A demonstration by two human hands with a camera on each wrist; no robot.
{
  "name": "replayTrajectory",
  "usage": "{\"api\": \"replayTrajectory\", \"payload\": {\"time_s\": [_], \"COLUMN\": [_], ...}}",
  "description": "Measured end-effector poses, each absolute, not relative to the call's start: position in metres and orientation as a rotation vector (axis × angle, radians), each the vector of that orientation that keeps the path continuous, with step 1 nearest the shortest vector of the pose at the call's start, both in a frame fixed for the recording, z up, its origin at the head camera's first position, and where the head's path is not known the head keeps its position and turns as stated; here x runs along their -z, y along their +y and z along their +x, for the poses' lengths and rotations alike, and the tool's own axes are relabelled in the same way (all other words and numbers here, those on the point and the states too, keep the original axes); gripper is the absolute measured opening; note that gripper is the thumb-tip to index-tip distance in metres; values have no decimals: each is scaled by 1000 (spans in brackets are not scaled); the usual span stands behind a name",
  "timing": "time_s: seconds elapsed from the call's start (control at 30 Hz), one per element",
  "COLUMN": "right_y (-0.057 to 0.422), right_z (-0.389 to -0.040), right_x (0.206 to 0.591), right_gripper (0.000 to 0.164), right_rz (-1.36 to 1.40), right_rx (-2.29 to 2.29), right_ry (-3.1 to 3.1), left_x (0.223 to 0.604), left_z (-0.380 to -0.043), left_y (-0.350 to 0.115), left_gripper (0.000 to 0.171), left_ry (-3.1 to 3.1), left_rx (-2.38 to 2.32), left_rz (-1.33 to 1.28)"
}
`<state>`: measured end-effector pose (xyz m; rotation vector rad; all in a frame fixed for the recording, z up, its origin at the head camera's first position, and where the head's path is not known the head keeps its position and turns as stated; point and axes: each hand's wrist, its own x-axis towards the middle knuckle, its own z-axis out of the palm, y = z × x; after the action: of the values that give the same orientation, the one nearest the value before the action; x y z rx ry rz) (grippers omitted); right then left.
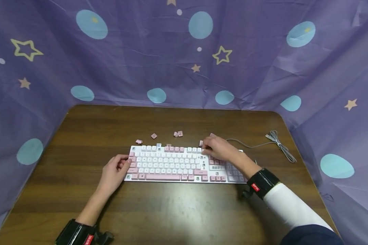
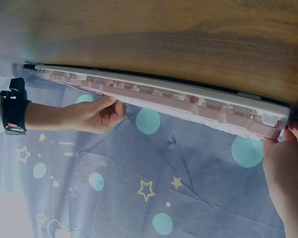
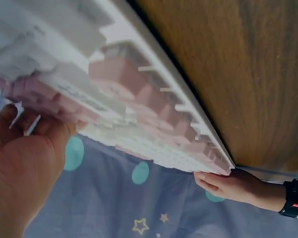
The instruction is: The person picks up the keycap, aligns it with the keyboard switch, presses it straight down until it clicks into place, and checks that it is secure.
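A white and pink keyboard (image 1: 165, 163) lies on the wooden table, its long side facing me. At its left end, my left hand (image 1: 112, 172) grips the edge between thumb and fingers, also seen in the left wrist view as a hand (image 2: 290, 171) at the keyboard's corner. My right hand (image 1: 219, 148) is over the back edge, right of the middle, with its fingers bent down at the top row. In the right wrist view the right hand's fingers (image 3: 57, 131) touch the pink keys (image 3: 35, 96); whatever lies between the fingertips is hidden.
Loose pink keycaps lie behind the keyboard, including one (image 1: 153, 136) on the left and one (image 1: 180, 133) further right. Another keycap (image 1: 200, 143) sits beside the right hand. A coiled grey cable (image 1: 280, 146) lies at the right. Purple patterned cloth (image 1: 184, 68) surrounds the table.
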<state>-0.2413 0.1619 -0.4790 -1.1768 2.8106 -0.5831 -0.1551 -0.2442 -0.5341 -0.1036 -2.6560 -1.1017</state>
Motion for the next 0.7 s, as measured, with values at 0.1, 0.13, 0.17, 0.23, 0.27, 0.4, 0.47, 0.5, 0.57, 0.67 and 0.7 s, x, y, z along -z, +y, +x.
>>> {"api": "replayTrajectory", "payload": {"time_s": [0.1,0.13,0.17,0.23,0.27,0.4,0.47,0.5,0.57,0.67,0.7], "right_y": [163,162,161,156,153,134,122,116,101,78,70], "right_z": [-241,-241,-241,-241,-242,-250,-256,-259,-264,-272,-275], "right_x": [479,477,474,464,458,436,429,427,425,425,426], "right_gripper": [10,10,10,13,14,17,16,15,13,13,13], "right_rz": [-1213,-1217,-1216,-1189,-1151,-1031,-1022,-1046,-1097,-1183,-1216], "right_rx": [552,526,487,383,344,243,242,242,265,308,326], "right_ry": [2828,2822,2812,2759,2709,2580,2568,2577,2588,2571,2561], "left_x": [534,534,534,533,533,531,530,530,531,532,533], "left_z": [-156,-156,-156,-156,-155,-155,-154,-154,-154,-153,-153], "left_y": [-245,-245,-245,-245,-245,-246,-247,-247,-248,-249,-249], "left_gripper": [21,21,21,20,20,19,17,17,17,17,17], "left_ry": [-2653,-2655,-2657,-2656,-2654,-2627,-2623,-2623,-2625,-2626,-2624], "left_rx": [1099,1095,1095,1092,1093,1121,1138,1142,1156,1162,1163], "left_rz": [-99,-99,-100,-108,-113,-132,-129,-128,-128,-138,-139]}}
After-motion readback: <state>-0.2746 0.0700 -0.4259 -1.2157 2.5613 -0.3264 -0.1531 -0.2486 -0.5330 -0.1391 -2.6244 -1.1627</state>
